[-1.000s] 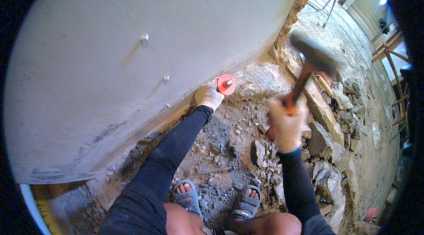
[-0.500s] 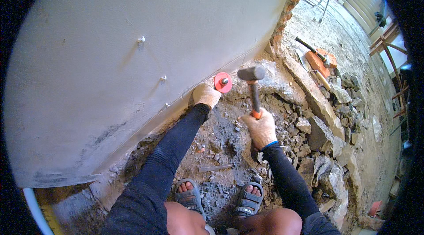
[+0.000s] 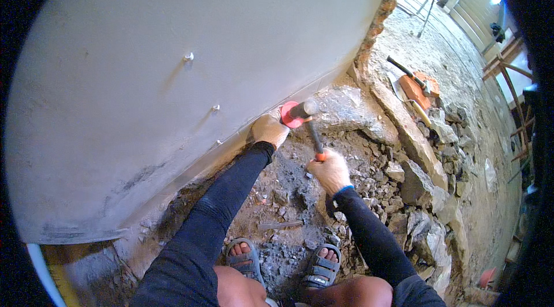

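Observation:
Low against the base of the wall, my gloved left hand (image 3: 269, 130) is wrapped round a chisel with a round red hand guard (image 3: 286, 113). The guard hides the chisel's shaft, and its tip is out of sight. In my gloved right hand (image 3: 330, 172) is a club hammer (image 3: 315, 137), held by its dark handle with an orange part near my grip. The hammer's head lies over the chisel's struck end and covers it. Beneath both hands is broken ground with dust and stone chips.
The pale wall (image 3: 133, 93) fills the left, with several white pegs such as one peg (image 3: 188, 57) sticking out. Stone rubble (image 3: 418, 183) is heaped on the right. Beyond lie a second hammer (image 3: 407, 70), an orange brick (image 3: 416, 89) and a trowel (image 3: 420, 113). A flat strip (image 3: 280, 225) lies before my sandals.
My right hand has swung the hammer left, bringing its head from beside the chisel onto the chisel's end. My left hand keeps its hold at the wall's base.

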The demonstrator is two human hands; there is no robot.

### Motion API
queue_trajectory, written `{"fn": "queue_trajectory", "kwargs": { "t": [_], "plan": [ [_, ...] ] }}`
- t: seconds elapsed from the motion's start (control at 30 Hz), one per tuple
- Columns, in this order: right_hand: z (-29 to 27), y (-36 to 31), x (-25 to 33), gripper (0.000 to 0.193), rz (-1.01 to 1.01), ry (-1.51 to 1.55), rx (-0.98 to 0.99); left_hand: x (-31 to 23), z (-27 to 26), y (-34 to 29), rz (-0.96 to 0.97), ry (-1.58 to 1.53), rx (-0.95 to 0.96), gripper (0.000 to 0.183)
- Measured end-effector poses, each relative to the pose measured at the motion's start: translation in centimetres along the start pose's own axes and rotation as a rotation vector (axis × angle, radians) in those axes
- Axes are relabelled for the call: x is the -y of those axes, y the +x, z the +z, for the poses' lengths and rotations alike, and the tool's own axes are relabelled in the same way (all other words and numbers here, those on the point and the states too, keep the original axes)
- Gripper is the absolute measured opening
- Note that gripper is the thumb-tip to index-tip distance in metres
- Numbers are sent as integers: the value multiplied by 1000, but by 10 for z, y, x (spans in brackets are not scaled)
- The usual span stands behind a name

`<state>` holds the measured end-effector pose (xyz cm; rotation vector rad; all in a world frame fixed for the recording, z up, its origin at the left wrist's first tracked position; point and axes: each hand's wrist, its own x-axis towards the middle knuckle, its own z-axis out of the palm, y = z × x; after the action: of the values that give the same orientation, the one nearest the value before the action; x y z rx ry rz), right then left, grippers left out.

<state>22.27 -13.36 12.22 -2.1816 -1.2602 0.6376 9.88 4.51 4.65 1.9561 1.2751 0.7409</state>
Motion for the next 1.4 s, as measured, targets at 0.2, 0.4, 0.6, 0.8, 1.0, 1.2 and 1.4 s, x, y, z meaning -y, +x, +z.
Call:
{"fn": "queue_trajectory", "kwargs": {
  "t": [0.2,0.4,0.6,0.8,1.0,1.2,1.4],
  "plan": [
    [-13,-28,-17,21,70,547,-34,3,6,0,-81,73,-16,39],
    [-135,-27,86,12,-513,998,-584,-12,-6,-2,-56,37,-30,41],
    [-55,3,47,17,-540,459,-640,-8,-4,-3,-55,24,-11,40],
    [10,-16,-28,21,245,493,143,9,8,4,-74,23,2,39],
    [-101,-32,54,18,-171,624,-323,-1,7,4,-69,-29,-9,40],
    [-124,9,69,12,-634,1234,-583,-8,-2,1,-52,-33,-13,44],
    [21,1,-25,22,190,279,148,2,2,3,-6,-9,-20,35]
  ]
}}
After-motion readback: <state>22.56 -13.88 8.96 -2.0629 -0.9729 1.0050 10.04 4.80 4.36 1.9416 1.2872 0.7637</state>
